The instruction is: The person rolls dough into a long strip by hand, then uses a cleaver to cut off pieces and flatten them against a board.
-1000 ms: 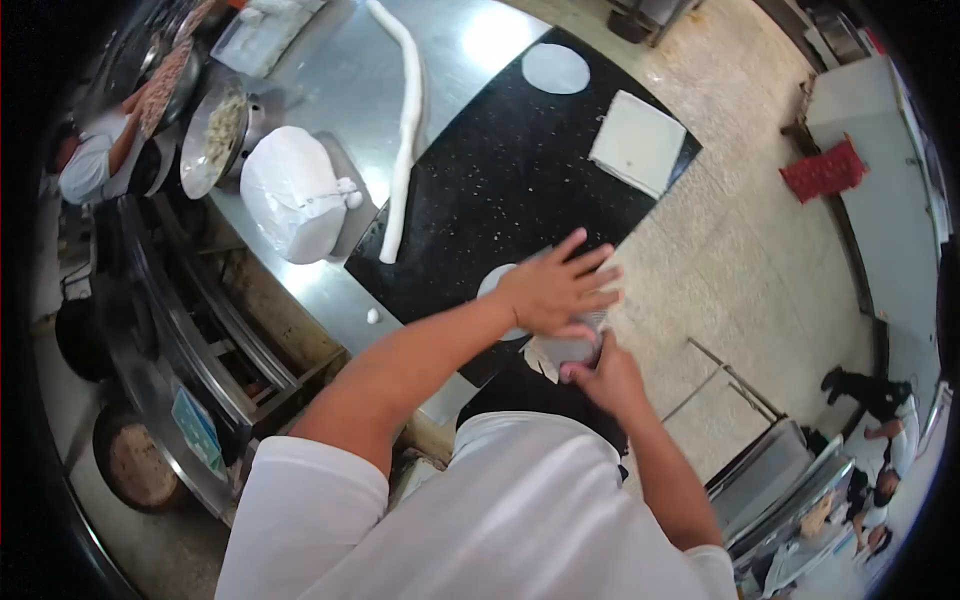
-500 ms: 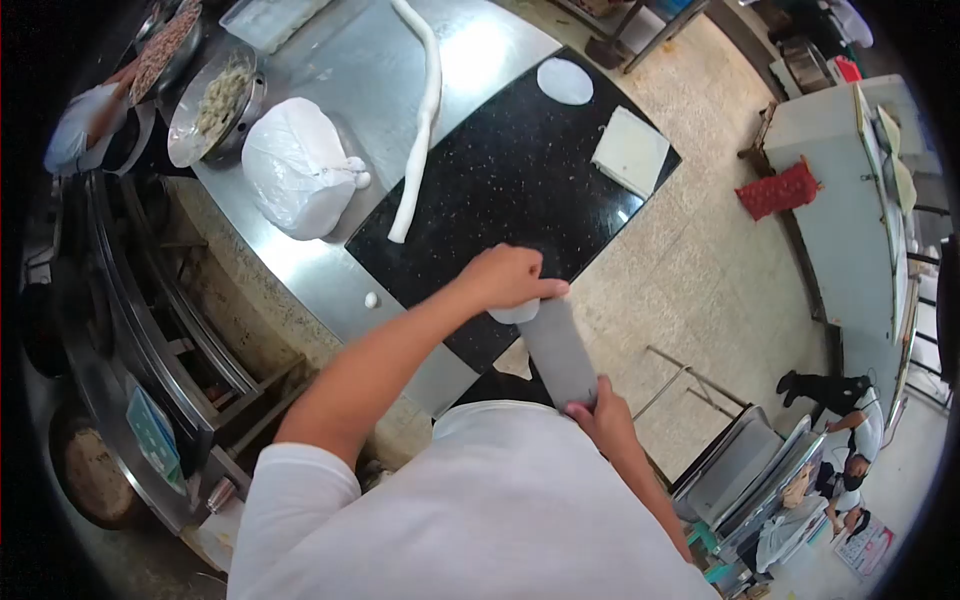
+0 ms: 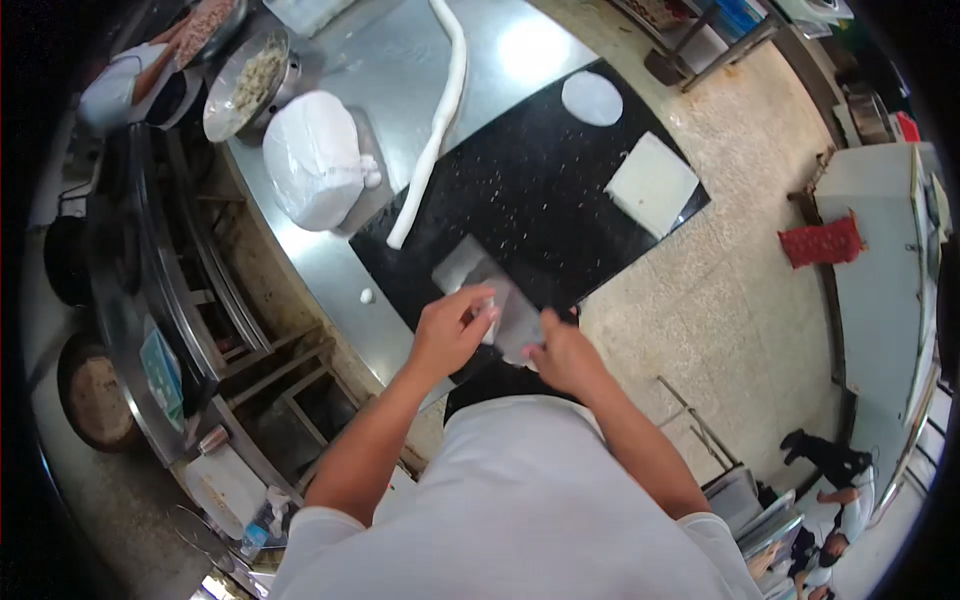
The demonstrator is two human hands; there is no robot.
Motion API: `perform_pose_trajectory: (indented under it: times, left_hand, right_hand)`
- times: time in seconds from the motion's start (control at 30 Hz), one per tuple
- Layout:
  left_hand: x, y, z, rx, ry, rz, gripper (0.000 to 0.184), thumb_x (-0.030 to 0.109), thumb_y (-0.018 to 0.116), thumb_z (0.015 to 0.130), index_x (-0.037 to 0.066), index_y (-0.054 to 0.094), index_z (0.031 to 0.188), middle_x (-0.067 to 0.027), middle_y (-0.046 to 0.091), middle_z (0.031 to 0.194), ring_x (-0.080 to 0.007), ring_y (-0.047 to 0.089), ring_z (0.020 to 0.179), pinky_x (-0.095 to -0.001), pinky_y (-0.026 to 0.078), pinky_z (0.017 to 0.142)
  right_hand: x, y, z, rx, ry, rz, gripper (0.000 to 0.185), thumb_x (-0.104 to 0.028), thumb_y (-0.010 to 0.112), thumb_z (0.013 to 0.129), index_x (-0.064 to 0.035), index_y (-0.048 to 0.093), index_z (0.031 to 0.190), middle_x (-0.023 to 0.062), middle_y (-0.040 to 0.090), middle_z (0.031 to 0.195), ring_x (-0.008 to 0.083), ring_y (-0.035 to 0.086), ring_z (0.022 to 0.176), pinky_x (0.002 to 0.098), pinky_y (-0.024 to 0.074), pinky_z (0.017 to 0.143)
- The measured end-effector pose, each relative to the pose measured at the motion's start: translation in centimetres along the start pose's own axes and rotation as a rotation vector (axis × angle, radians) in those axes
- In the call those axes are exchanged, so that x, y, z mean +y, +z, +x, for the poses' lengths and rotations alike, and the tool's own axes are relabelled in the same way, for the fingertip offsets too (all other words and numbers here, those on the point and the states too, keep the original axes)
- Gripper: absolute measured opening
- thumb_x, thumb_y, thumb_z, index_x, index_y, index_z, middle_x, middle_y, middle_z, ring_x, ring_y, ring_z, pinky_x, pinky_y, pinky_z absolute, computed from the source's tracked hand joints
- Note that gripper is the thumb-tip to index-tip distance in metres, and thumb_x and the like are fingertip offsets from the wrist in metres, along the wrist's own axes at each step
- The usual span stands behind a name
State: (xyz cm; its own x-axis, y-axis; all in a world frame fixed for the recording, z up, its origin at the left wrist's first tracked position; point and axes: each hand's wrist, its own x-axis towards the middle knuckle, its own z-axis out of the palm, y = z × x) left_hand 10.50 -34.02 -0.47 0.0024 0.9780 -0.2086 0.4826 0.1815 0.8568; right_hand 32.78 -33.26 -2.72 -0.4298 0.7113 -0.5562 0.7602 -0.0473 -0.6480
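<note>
My right hand (image 3: 572, 355) is closed around the dark handle end of a wide flat metal blade (image 3: 520, 322), held over the near edge of the black board (image 3: 520, 180). Over the blade, my left hand (image 3: 455, 330) has its thumb and fingers drawn together. A small whitish piece shows under those fingers, too blurred to identify. Across the board lie a thin white dough disc (image 3: 592, 98) and a pale square stack (image 3: 652, 186). One long white dough rope (image 3: 436, 130) runs from the metal table onto the board.
On the metal table (image 3: 385, 335) are a plastic-covered white mound (image 3: 312, 160), a small dough bit (image 3: 367, 296) and a bowl of pale filling (image 3: 258, 85). A co-worker (image 3: 110, 95) stands at the upper left, others at the lower right. Stove equipment (image 3: 185, 280) lies left.
My left hand went from spread fingers to drawn together and moved left and nearer me. The blade swung from the board's near right edge to over the board, with my right hand following left.
</note>
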Motion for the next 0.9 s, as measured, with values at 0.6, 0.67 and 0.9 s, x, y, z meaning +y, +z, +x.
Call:
perform_pose_trajectory:
  times: [0.6, 0.67, 0.9]
  left_hand:
    - [4.3, 8.2, 23.6, 0.393, 0.165, 0.084, 0.057, 0.023, 0.07, 0.094, 0.005, 0.053, 0.146, -0.0218, 0.056, 0.144, -0.0283, 0.064, 0.117, -0.035, 0.054, 0.094]
    - [3.1, 6.1, 18.6, 0.367, 0.347, 0.327, 0.054, 0.022, 0.072, 0.092, 0.006, 0.057, 0.142, -0.0235, 0.051, 0.147, -0.0356, 0.057, 0.127, -0.0401, 0.047, 0.105]
    - [-6.6, -2.3, 6.6, 0.805, -0.021, 0.463, 0.039, 0.019, 0.083, 0.082, 0.004, 0.065, 0.113, -0.0182, 0.06, 0.117, -0.0388, 0.056, 0.112, -0.0468, 0.045, 0.098]
  right_hand:
    - [12.4, -13.4, -7.2, 0.313, -0.112, 0.452, 0.03, -0.028, 0.07, 0.096, 0.0002, 0.061, 0.102, 0.0123, 0.072, 0.08, 0.0225, 0.071, 0.072, 0.0334, 0.0548, 0.067]
    - [12.5, -12.9, -4.8, 0.433, -0.254, 0.871, 0.029, -0.031, 0.065, 0.1, -0.0023, 0.06, 0.101, 0.0048, 0.063, 0.074, 0.0146, 0.062, 0.062, 0.0301, 0.0503, 0.06]
    - [9.6, -8.9, 3.8, 0.476, 0.28, 1.303, 0.016, -0.025, 0.054, 0.105, -0.0091, 0.052, 0.108, 0.003, 0.056, 0.073, 0.0136, 0.052, 0.05, 0.0281, 0.0459, 0.047]
